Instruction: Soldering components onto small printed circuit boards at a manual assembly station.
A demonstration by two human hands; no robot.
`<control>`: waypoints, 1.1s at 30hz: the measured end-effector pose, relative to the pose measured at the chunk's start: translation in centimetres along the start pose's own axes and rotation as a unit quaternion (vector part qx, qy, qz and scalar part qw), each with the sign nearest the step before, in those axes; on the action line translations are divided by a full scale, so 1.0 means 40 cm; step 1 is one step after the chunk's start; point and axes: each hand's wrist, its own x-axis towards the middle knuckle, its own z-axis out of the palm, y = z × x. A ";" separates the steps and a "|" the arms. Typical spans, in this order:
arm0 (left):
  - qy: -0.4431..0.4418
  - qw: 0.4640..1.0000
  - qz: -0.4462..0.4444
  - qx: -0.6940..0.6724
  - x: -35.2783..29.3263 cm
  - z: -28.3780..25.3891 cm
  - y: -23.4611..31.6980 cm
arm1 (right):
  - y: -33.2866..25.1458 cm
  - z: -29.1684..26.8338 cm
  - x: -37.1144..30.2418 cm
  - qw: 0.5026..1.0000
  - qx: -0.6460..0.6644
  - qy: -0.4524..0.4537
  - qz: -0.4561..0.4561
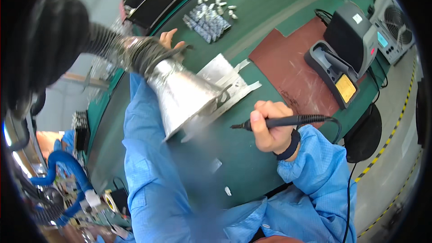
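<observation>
My right hand [272, 126] is closed around a black soldering iron [292, 120], its tip pointing left above the green bench mat [245, 153]. My left arm stretches forward past a silver, foil-wrapped fume extraction hood [186, 96]. Beyond the hood's hose, the fingers of my left hand [171, 39] show apart, with nothing seen in them; the rest of that hand is hidden. To its right lies a group of small grey-blue and white parts [208, 20]. A whitish fixture with tape strips [231, 81] sits partly behind the hood.
A soldering iron stand with a yellow sponge [345, 88] and a dark soldering station [351, 38] stand at right by a reddish-brown mat [297, 67]. A box with a fan [396, 24] is behind. The iron's cord hangs at right. A small white piece [227, 191] lies near me.
</observation>
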 end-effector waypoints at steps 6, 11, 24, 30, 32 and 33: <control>0.080 0.981 0.158 0.073 0.115 0.033 0.095 | -0.019 -0.001 0.009 0.996 0.065 0.027 0.062; 0.114 0.969 0.202 0.084 0.101 0.022 0.073 | 0.014 -0.015 0.003 0.999 0.051 0.013 0.014; -0.080 0.954 -0.161 0.239 -0.533 -0.381 0.090 | -0.004 0.025 -0.019 0.990 0.085 0.100 0.061; -0.070 0.942 -0.273 0.184 -0.857 -0.480 0.309 | -0.018 0.046 -0.028 0.989 0.089 0.101 0.068; -0.029 0.937 -0.271 0.216 -0.906 -0.475 0.382 | -0.019 0.041 -0.032 0.988 0.094 0.093 0.077; 0.020 0.947 -0.264 0.184 -0.904 -0.462 0.434 | -0.018 0.034 -0.034 0.989 0.091 0.091 0.075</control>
